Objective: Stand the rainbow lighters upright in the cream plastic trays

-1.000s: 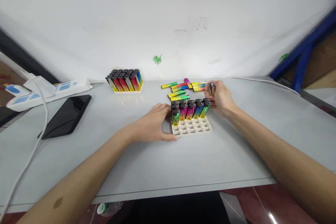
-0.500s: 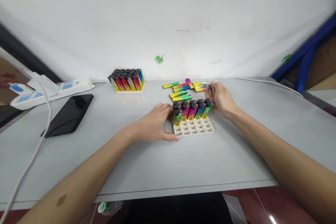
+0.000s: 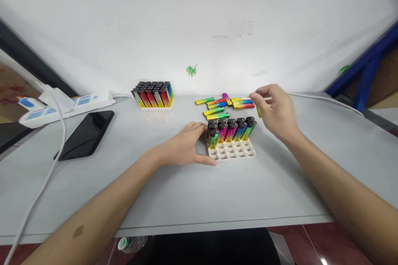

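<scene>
My left hand [image 3: 183, 145] braces the left end of a white lighter tray [image 3: 239, 150], its thumb along the front corner and its fingers round the back. Upright lighters [image 3: 230, 131] with black tops and shiny green, pink, blue and red bodies fill the tray's back rows; one green lighter [image 3: 213, 139] stands further forward at the left. The front pockets hold nothing. Right of the tray and above the table, my right hand [image 3: 273, 109] pinches a lighter [image 3: 259, 112] upright, its yellow lower end showing below the fingers. Behind the tray, several loose lighters [image 3: 217, 110] lie flat.
A second white tray packed with lighters [image 3: 153, 96] stands at the back left by the wall. Further left are a black phone [image 3: 85, 136], a white power strip [image 3: 71, 105] and a white cable [image 3: 46, 178]. A plastic bottle [image 3: 132, 243] is below the table edge.
My right hand has lifted a lighter from behind the tray's right end, moving up and to the right. My left hand stays at the tray; the whole view has shifted slightly.
</scene>
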`<state>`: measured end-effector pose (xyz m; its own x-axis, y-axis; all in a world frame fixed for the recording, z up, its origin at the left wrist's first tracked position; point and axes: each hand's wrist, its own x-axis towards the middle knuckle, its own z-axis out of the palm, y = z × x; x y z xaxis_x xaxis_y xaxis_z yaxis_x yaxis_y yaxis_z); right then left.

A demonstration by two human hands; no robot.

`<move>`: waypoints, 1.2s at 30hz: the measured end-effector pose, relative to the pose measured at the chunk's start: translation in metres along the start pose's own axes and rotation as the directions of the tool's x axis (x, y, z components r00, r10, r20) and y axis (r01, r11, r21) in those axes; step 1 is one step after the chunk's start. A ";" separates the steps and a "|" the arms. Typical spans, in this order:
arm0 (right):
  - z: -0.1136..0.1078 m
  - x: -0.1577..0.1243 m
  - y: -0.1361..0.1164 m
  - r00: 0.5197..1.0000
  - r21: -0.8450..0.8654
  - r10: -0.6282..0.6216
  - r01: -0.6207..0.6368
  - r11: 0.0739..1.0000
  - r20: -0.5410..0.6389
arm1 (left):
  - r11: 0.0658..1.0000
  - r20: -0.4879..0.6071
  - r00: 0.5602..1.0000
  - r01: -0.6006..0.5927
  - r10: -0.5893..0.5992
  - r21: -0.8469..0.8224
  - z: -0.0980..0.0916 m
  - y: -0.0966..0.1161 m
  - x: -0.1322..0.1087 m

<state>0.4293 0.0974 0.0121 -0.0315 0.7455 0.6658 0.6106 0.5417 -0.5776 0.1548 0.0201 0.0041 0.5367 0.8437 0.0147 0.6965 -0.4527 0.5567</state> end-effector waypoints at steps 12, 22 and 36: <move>-0.008 -0.018 -0.043 0.922 0.240 -0.177 0.268 0.933 -0.343 | 1.000 -0.138 0.990 -0.002 0.005 0.020 0.010 0.000 0.005; -0.012 -0.039 -0.067 0.912 0.020 -0.410 0.410 0.912 -0.021 | 1.000 -0.136 0.990 0.029 -0.028 0.008 0.011 0.000 0.007; 0.010 -0.045 -0.056 0.751 -0.187 -0.615 0.658 0.730 0.241 | 0.999 -0.134 0.990 0.045 -0.045 -0.001 0.011 0.002 0.006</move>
<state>0.3888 0.0367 0.0098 -0.5898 0.3202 0.7414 0.5730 0.8128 0.1048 0.1648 0.0214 -0.0041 0.4360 0.8942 0.1013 0.7195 -0.4140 0.5576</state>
